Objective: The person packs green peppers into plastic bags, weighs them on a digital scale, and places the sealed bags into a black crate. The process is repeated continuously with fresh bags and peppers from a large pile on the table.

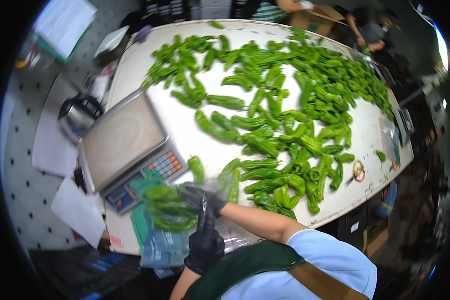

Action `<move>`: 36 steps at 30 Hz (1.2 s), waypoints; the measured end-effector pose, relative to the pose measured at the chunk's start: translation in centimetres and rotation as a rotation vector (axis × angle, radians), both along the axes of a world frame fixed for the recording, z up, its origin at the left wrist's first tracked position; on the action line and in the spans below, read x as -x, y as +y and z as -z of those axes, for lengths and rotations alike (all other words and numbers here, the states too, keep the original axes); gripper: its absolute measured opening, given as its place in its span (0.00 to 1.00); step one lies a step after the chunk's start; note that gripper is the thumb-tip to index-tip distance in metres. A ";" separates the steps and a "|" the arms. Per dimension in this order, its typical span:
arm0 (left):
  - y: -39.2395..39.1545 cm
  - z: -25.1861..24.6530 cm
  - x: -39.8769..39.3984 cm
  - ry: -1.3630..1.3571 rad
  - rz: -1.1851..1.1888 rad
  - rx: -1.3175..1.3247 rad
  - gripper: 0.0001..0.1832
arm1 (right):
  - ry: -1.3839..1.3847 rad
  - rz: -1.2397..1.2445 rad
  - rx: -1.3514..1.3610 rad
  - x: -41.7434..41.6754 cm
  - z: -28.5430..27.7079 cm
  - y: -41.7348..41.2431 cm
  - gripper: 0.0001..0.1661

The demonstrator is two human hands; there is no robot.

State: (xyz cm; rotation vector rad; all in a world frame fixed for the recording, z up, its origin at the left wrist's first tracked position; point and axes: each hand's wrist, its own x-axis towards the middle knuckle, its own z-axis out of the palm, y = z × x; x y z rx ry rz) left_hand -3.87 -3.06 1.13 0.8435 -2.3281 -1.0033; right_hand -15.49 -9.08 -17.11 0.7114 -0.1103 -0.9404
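Note:
A clear plastic bag with green print holds several long green peppers and hangs just in front of the digital scale's keypad. My right hand, in a black glove, grips the bag by its loose upper part. Below it my left hand, gloved the same way, pinches the bag's edge with a finger stretched upward. Motion blur hides the exact fingertips. The scale stands to the left, its steel pan bare. Single peppers lie on the white table beside the bag.
Many loose green peppers cover the table's middle and far right. Scissors lie near the right edge. Flat printed bags are under my hands. A kettle stands beyond the scale. Another person is at the far right.

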 end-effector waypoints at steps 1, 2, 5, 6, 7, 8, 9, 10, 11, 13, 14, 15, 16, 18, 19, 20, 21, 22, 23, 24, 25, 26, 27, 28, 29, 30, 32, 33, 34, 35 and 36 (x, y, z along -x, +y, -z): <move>0.1 -0.2 0.3 0.002 0.029 -0.033 0.40 | -0.634 -0.079 -0.253 0.0 0.8 -0.3 0.19; 0.2 -0.1 0.7 -0.008 0.025 -0.072 0.40 | -1.201 -0.299 -0.646 -0.2 1.9 -0.7 0.18; -0.9 2.6 1.6 0.015 0.075 0.033 0.41 | -2.619 -1.228 -1.672 -0.2 3.6 -0.3 0.15; -1.6 3.5 2.2 0.046 0.083 0.106 0.41 | -2.924 -0.830 -1.575 0.4 3.5 1.1 0.12; -1.7 4.4 2.1 0.004 0.050 0.086 0.41 | -3.080 -0.378 -1.680 2.5 0.5 2.0 0.11; -1.8 4.8 2.5 0.004 0.050 0.071 0.41 | -3.161 0.128 -1.688 4.9 -2.5 3.0 0.11; -1.9 5.3 2.7 -0.002 0.034 0.055 0.42 | -3.055 0.668 -1.909 9.2 -7.9 2.3 0.11; -1.9 6.0 2.9 -0.037 0.013 0.007 0.43 | -3.205 0.674 -1.772 12.7 -10.7 2.3 0.12; -1.9 7.3 3.1 -0.062 0.022 0.009 0.43 | -3.356 0.676 -1.611 16.0 -12.2 2.3 0.14; -1.7 9.5 3.5 -0.206 0.039 -0.087 0.41 | -3.652 0.197 -0.926 22.7 -10.0 1.2 0.21; -1.8 11.7 3.7 -0.206 0.038 0.082 0.40 | -3.513 0.140 -0.613 27.0 -9.8 0.1 0.15; -2.0 11.1 3.9 -0.356 0.049 -0.108 0.39 | -3.358 0.273 -0.264 30.5 -10.2 -1.6 0.17; -2.2 11.0 3.9 -0.357 0.032 -0.101 0.40 | -3.340 0.111 -0.172 32.6 -10.9 -3.3 0.17; -2.4 11.8 4.0 -0.312 0.020 -0.032 0.39 | -3.280 -0.087 -0.061 36.4 -11.2 -6.8 0.17; -2.5 12.1 4.2 -0.287 0.016 0.005 0.38 | -3.247 -0.142 -0.053 38.2 -10.5 -8.9 0.16; -2.4 12.0 4.1 -0.321 0.006 -0.112 0.38 | -3.173 -0.182 -0.062 39.5 -9.7 -10.8 0.15; -2.3 11.4 4.2 -0.358 -0.017 -0.230 0.38 | -3.147 -0.096 -0.023 40.0 -9.1 -13.3 0.16; -2.2 11.9 3.9 -0.278 -0.006 -0.068 0.35 | -3.074 -0.031 0.047 40.7 -8.9 -15.3 0.17; -2.2 12.4 3.5 -0.197 0.010 0.093 0.33 | -2.998 0.032 0.119 41.2 -8.7 -17.1 0.18; -2.0 12.4 3.3 -0.216 0.024 0.047 0.36 | -3.001 0.009 0.202 41.2 -7.6 -18.8 0.18; -1.6 12.6 2.9 -0.299 0.008 0.001 0.36 | -2.994 -0.007 0.300 41.4 -6.6 -19.9 0.19; -1.5 12.9 2.6 -0.381 -0.003 -0.045 0.36 | -2.983 -0.022 0.406 41.7 -5.6 -20.7 0.19; -1.4 12.8 2.6 -0.463 -0.021 -0.097 0.35 | -3.018 0.013 0.358 41.1 -5.3 -21.1 0.21; -1.2 12.6 2.6 -0.441 -0.022 -0.113 0.35 | -3.052 0.046 0.318 40.4 -4.8 -20.9 0.23; -1.6 12.7 2.9 -0.413 -0.020 -0.097 0.35 | -3.085 0.078 0.286 40.1 -4.6 -20.6 0.25; -1.7 12.6 3.2 -0.379 -0.015 -0.079 0.35 | -3.248 0.247 0.106 40.3 -4.7 -20.1 0.26; -1.9 12.5 3.5 -0.314 -0.011 -0.041 0.35 | -3.049 0.215 -0.315 38.1 -5.2 -17.6 0.19; -1.9 12.3 3.6 -0.285 -0.012 -0.026 0.35 | -2.918 0.305 -0.485 36.9 -5.7 -16.4 0.18; -2.1 12.2 3.8 -0.264 -0.004 -0.013 0.35 | -2.928 0.246 -0.508 35.9 -6.0 -15.0 0.19; -2.1 12.1 3.9 -0.249 -0.004 -0.002 0.35 | -3.043 0.437 -0.517 35.0 -7.7 -13.8 0.27; -2.2 12.0 4.0 -0.233 -0.005 0.008 0.35 | -3.066 0.267 -0.485 34.2 -9.2 -12.0 0.28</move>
